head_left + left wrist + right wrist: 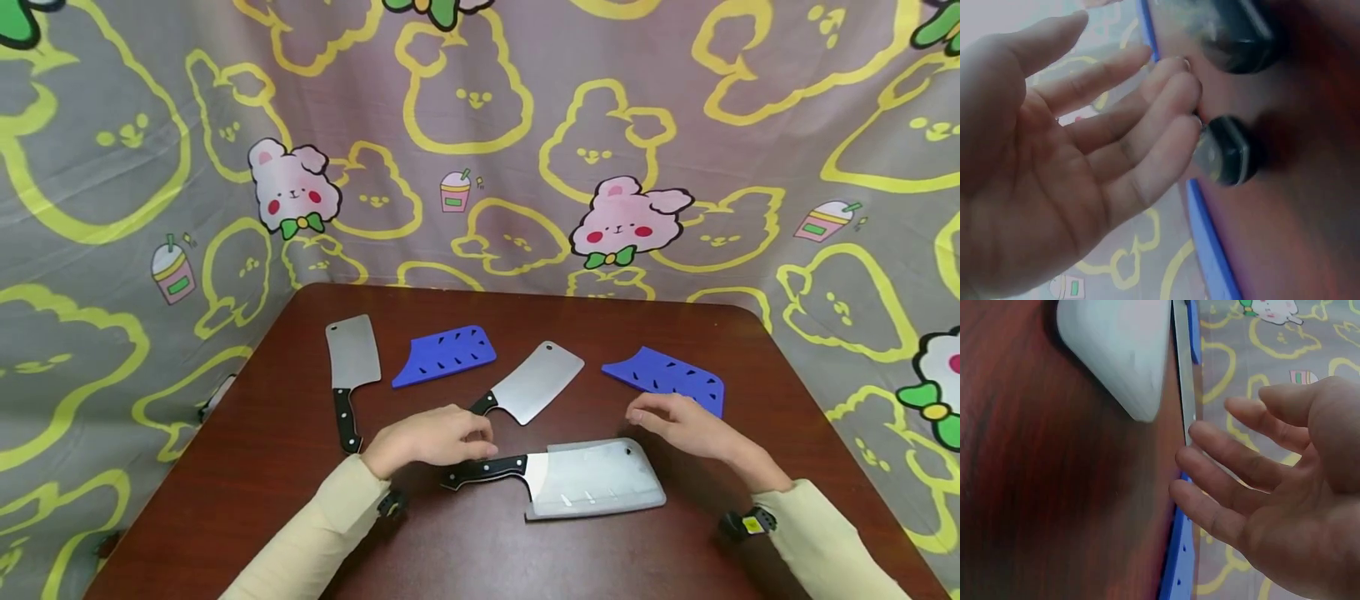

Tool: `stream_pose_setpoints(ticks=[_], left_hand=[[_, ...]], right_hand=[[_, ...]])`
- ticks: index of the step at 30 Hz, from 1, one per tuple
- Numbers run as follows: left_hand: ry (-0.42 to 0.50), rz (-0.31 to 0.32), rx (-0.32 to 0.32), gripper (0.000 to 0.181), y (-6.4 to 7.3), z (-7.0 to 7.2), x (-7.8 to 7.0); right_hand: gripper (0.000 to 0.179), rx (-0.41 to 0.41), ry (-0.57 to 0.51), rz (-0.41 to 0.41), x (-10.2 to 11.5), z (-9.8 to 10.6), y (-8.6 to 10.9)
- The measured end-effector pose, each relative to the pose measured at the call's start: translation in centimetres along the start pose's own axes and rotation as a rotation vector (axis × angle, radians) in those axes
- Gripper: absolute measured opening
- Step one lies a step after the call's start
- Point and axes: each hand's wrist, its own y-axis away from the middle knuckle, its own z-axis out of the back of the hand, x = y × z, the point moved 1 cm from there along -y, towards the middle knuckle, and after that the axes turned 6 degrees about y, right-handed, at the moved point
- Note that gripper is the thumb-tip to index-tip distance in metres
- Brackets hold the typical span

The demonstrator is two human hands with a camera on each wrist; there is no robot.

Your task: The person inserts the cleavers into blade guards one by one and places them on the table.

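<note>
In the head view, a cleaver (487,471) with a black riveted handle lies nearest the person, its blade inside a translucent whitish blade cover (607,483). My left hand (438,435) hovers just above that handle, fingers loosely bent and holding nothing. Behind it lies a bare-bladed second cleaver (542,382), its handle partly hidden by this hand. Two black handle ends (1230,150) show beyond the fingertips in the left wrist view. To the right of the whitish cover, my right hand (693,429) is relaxed and holds nothing. It partly hides a blue blade cover (660,373).
A third cleaver (356,354) lies at the left of the brown table (247,500), handle toward the person. Between it and the second cleaver is another blue blade cover (450,357). A patterned cloth (495,200) hangs around the table's back and sides.
</note>
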Motion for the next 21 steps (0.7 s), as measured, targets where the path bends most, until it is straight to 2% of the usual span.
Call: stream_pose_setpoints(ticks=[6, 12, 17, 21], left_hand=[[0.032, 0.026, -0.069, 0.022, 0.4, 1.5, 0.6], [0.020, 0.040, -0.192, 0.020, 0.6, 2.7, 1.2], [0.018, 0.049, -0.276, 0.023, 0.2, 3.2, 1.3], [0.021, 0.098, -0.329, 0.025, -0.6, 3.1, 2.0]], right_hand=[[0.019, -0.071, 0.066, -0.027, -0.5, 1.1, -0.1], [0.018, -0.142, 0.129, -0.081, -1.3, 2.5, -0.5], [0.025, -0.167, 0.167, -0.133, -2.4, 3.3, -0.7], [0.029, -0.162, 0.165, -0.162, -3.5, 3.5, -0.9]])
